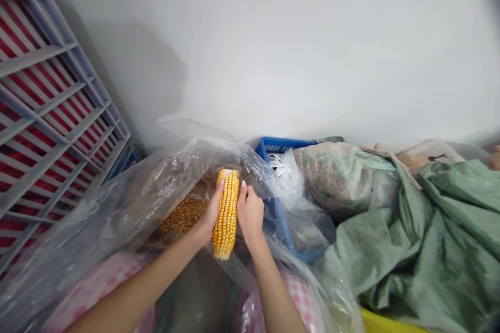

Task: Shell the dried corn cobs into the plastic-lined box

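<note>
An ear of corn (225, 213) with yellow kernels stands nearly upright in front of me, a pale bare patch showing near its top. My left hand (213, 210) is closed round its left side. Against the right side my right hand (250, 210) is closed, thumb up near the top; its fingertips are hidden. Below and left of the ear, loose corn kernels (183, 214) lie in a heap inside a large clear plastic bag (128, 218), which spreads open around both forearms.
A lilac plastic crate (64, 140) with red behind its slats rises at the left. Right of the bag are a blue basket (287, 229), a white plastic bag (289, 174), a stuffed sack (344, 171) and a crumpled green cloth (425, 239). A white wall (292, 47) stands behind.
</note>
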`<action>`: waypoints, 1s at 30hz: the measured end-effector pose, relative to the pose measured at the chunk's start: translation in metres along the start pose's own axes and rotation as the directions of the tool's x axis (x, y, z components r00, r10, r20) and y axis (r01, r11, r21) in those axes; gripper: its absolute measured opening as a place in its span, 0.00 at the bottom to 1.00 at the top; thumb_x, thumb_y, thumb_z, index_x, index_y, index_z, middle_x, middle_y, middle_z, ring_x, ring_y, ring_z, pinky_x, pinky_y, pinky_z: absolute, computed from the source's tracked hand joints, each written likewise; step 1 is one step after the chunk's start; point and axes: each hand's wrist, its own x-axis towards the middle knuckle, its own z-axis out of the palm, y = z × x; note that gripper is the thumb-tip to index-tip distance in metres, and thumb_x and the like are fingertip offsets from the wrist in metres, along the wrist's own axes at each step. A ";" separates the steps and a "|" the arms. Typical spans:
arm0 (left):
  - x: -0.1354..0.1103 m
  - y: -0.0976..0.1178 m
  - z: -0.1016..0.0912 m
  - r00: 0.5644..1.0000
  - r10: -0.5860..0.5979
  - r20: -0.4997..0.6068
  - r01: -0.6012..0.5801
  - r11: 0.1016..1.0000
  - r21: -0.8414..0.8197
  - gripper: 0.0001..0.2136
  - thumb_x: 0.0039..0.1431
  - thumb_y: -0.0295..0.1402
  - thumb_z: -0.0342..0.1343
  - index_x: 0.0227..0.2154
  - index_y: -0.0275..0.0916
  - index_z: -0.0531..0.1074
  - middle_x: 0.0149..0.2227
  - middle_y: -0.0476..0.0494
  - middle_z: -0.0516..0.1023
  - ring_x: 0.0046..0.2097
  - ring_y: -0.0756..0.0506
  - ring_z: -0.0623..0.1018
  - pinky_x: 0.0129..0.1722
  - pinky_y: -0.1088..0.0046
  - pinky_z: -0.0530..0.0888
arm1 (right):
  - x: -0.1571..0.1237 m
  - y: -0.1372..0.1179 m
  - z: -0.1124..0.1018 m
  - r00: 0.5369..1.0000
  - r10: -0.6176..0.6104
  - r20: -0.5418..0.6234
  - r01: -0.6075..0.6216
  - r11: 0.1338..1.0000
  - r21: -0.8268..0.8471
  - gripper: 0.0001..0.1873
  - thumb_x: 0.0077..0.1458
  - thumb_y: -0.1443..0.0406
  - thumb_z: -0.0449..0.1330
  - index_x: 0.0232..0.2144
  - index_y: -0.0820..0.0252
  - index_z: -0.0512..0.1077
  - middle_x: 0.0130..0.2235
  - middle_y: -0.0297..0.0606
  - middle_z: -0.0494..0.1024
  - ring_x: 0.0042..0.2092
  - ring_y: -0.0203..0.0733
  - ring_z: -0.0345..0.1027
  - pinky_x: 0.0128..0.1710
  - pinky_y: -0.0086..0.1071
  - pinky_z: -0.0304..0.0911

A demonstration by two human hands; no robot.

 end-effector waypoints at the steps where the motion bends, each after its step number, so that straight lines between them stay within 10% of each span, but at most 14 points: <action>1: 0.000 0.001 0.001 0.999 -0.042 -0.020 0.042 0.999 -0.001 0.20 0.54 0.49 0.46 0.37 0.36 0.69 0.24 0.45 0.75 0.23 0.48 0.75 0.23 0.75 0.73 | 0.002 0.000 0.000 1.000 0.002 0.024 -0.002 1.000 0.025 0.29 0.60 0.54 0.33 0.28 0.60 0.70 0.27 0.43 0.77 0.28 0.42 0.69 0.26 0.30 0.49; 8: -0.008 0.027 -0.011 0.964 -0.265 -0.006 0.263 0.954 0.147 0.29 0.44 0.60 0.46 0.30 0.34 0.68 0.20 0.42 0.73 0.21 0.45 0.74 0.18 0.72 0.72 | 0.023 0.019 -0.019 0.990 -0.095 0.103 0.069 0.971 0.230 0.27 0.56 0.49 0.39 0.17 0.59 0.63 0.19 0.33 0.67 0.23 0.35 0.59 0.24 0.27 0.48; 19: -0.011 0.044 -0.018 0.979 -0.202 0.032 0.185 0.939 0.290 0.28 0.46 0.58 0.46 0.31 0.35 0.68 0.20 0.42 0.74 0.20 0.45 0.75 0.15 0.76 0.69 | 0.020 0.023 -0.029 0.973 -0.227 0.034 0.215 0.954 0.209 0.27 0.55 0.49 0.45 0.13 0.61 0.57 0.16 0.28 0.52 0.21 0.30 0.42 0.23 0.28 0.39; 30: -0.007 0.033 -0.019 0.996 0.046 0.080 -0.077 0.889 0.451 0.23 0.48 0.53 0.51 0.39 0.38 0.65 0.20 0.50 0.70 0.19 0.49 0.72 0.17 0.74 0.72 | 0.016 0.024 -0.033 0.984 -0.142 0.109 0.149 0.987 -0.065 0.27 0.57 0.53 0.44 0.17 0.60 0.70 0.17 0.33 0.66 0.20 0.31 0.51 0.23 0.28 0.42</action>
